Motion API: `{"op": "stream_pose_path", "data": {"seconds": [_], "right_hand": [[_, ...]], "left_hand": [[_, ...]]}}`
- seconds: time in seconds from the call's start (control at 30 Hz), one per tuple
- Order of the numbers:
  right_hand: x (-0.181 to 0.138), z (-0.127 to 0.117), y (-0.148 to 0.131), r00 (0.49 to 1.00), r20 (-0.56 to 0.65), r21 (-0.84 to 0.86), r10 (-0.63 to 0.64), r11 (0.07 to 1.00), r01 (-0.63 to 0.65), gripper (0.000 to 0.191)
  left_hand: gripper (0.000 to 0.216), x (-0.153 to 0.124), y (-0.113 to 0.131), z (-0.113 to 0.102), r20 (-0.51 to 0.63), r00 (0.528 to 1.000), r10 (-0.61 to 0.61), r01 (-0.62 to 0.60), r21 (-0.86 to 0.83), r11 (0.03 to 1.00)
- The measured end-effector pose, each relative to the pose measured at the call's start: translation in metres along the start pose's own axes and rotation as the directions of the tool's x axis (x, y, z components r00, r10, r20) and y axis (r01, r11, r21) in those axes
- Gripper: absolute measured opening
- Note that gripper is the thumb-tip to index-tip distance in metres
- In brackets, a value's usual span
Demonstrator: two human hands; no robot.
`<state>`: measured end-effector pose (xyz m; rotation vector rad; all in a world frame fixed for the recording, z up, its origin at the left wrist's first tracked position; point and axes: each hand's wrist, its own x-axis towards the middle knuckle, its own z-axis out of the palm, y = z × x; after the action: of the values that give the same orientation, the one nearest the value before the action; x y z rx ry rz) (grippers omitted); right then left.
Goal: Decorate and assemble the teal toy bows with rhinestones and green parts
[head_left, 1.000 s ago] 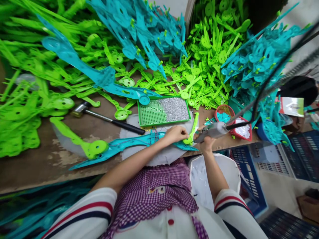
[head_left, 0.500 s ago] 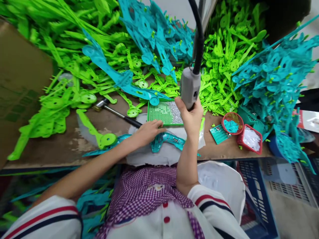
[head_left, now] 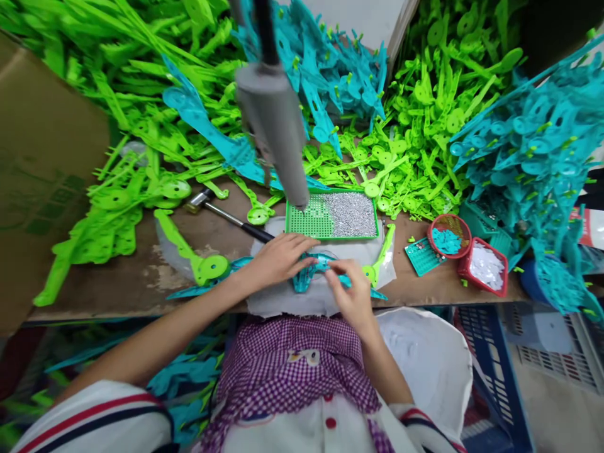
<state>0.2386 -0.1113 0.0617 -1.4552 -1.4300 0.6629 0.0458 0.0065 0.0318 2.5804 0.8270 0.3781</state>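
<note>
The left hand (head_left: 278,257) lies flat on the teal moulded plastic piece (head_left: 304,282), apparently pinning it to the white pad (head_left: 283,305) at the tabletop's (head_left: 117,277) near edge, while the right hand (head_left: 352,292) pinches its middle.

Teal plastic part (head_left: 306,278), green tray (head_left: 304,225), purple-checked apron (head_left: 283,371), grey tool (head_left: 274,119)

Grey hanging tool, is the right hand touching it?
Apart. The head view shows the grey hanging tool dangling free above the green tray, while the right hand rests lower down on the teal part.
</note>
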Motion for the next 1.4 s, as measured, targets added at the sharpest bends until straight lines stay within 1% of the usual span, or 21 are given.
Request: {"op": "stream_pose_path", "data": {"seconds": [0.07, 0.17, 0.27, 0.33, 0.4, 0.47, 0.5, 0.57, 0.6, 0.67, 0.73, 0.77, 0.8, 0.83, 0.9, 0.97, 1.03, 1.13, 1.23, 1.33, 1.4], "right_hand": [[-0.016, 0.009, 0.007, 0.998, 0.060, -0.016, 0.002, 1.000, -0.001, 0.017], [-0.033, 0.015, 0.016, 0.999, 0.033, -0.097, 0.005, 0.995, -0.001, 0.016], [-0.051, 0.020, 0.019, 0.997, 0.075, -0.136, -0.021, 0.990, 0.031, 0.014], [-0.059, 0.030, 0.017, 0.989, 0.140, -0.162, -0.052, 0.984, 0.075, 0.018], [-0.060, 0.042, 0.016, 0.980, 0.190, -0.225, -0.061, 0.969, 0.104, 0.029], [-0.053, 0.053, 0.015, 0.974, 0.220, -0.312, -0.061, 0.941, 0.130, 0.035], [-0.049, 0.056, 0.015, 0.970, 0.235, -0.348, -0.068, 0.925, 0.149, 0.035], [-0.041, 0.058, 0.017, 0.958, 0.267, -0.398, -0.108, 0.893, 0.211, 0.031], [-0.039, 0.058, 0.017, 0.950, 0.281, -0.419, -0.136, 0.873, 0.249, 0.031], [-0.039, 0.056, 0.019, 0.937, 0.293, -0.463, -0.192, 0.828, 0.315, 0.030], [-0.043, 0.057, 0.020, 0.925, 0.294, -0.501, -0.240, 0.786, 0.363, 0.029], [-0.047, 0.057, 0.021, 0.921, 0.297, -0.513, -0.254, 0.770, 0.378, 0.029], [-0.050, 0.059, 0.021, 0.917, 0.303, -0.522, -0.260, 0.759, 0.388, 0.028], [-0.054, 0.060, 0.022, 0.915, 0.311, -0.530, -0.258, 0.752, 0.392, 0.028], [-0.061, 0.063, 0.024, 0.916, 0.326, -0.546, -0.232, 0.745, 0.383, 0.029], [-0.067, 0.064, 0.025, 0.918, 0.342, -0.555, -0.202, 0.744, 0.371, 0.028], [-0.069, 0.063, 0.027, 0.909, 0.374, -0.550, -0.181, 0.747, 0.375, 0.026], [-0.069, 0.061, 0.027, 0.883, 0.433, -0.523, -0.182, 0.747, 0.410, 0.026], [-0.065, 0.060, 0.028, 0.866, 0.465, -0.512, -0.182, 0.743, 0.431, 0.027], [-0.061, 0.063, 0.030, 0.852, 0.491, -0.489, -0.181, 0.752, 0.442, 0.024], [-0.060, 0.065, 0.031, 0.843, 0.504, -0.469, -0.185, 0.761, 0.448, 0.023]], "left_hand": [[0.044, -0.001, 0.005, -0.003, 0.038, 0.999, -0.023, 0.024, -0.050, 0.998], [0.038, -0.009, 0.008, -0.003, 0.105, 0.993, -0.056, 0.067, -0.100, 0.993], [0.033, -0.027, 0.013, 0.003, 0.110, 0.978, -0.177, 0.200, -0.250, 0.947], [0.032, -0.041, 0.022, 0.008, 0.110, 0.935, -0.338, 0.351, -0.433, 0.830], [0.037, -0.053, 0.033, 0.010, 0.174, 0.868, -0.464, 0.461, -0.630, 0.626], [0.043, -0.061, 0.042, 0.009, 0.247, 0.823, -0.512, 0.490, -0.765, 0.418], [0.046, -0.063, 0.045, 0.006, 0.271, 0.809, -0.521, 0.489, -0.802, 0.342], [0.051, -0.063, 0.043, -0.002, 0.310, 0.800, -0.514, 0.494, -0.826, 0.270], [0.052, -0.060, 0.039, -0.007, 0.331, 0.806, -0.490, 0.505, -0.816, 0.280], [0.052, -0.048, 0.031, -0.018, 0.329, 0.833, -0.445, 0.512, -0.763, 0.395], [0.047, -0.027, 0.025, -0.027, 0.226, 0.859, -0.459, 0.484, -0.653, 0.583], [0.045, -0.015, 0.026, -0.028, 0.149, 0.864, -0.481, 0.470, -0.577, 0.668], [0.044, -0.003, 0.028, -0.029, 0.106, 0.873, -0.476, 0.462, -0.493, 0.737], [0.044, 0.009, 0.032, -0.027, 0.112, 0.885, -0.453, 0.456, -0.410, 0.790], [0.049, 0.028, 0.043, -0.019, 0.203, 0.898, -0.390, 0.433, -0.265, 0.861], [0.060, 0.038, 0.052, -0.008, 0.273, 0.895, -0.353, 0.402, -0.151, 0.903], [0.068, 0.042, 0.056, 0.002, 0.301, 0.899, -0.319, 0.365, -0.111, 0.924], [0.067, 0.040, 0.052, 0.011, 0.344, 0.908, -0.239, 0.330, -0.233, 0.915], [0.074, 0.036, 0.048, 0.014, 0.365, 0.905, -0.221, 0.350, -0.339, 0.873], [0.093, 0.033, 0.052, 0.017, 0.371, 0.911, -0.182, 0.314, -0.337, 0.888], [0.087, 0.033, 0.054, 0.020, 0.368, 0.917, -0.152, 0.279, -0.323, 0.904]]}}
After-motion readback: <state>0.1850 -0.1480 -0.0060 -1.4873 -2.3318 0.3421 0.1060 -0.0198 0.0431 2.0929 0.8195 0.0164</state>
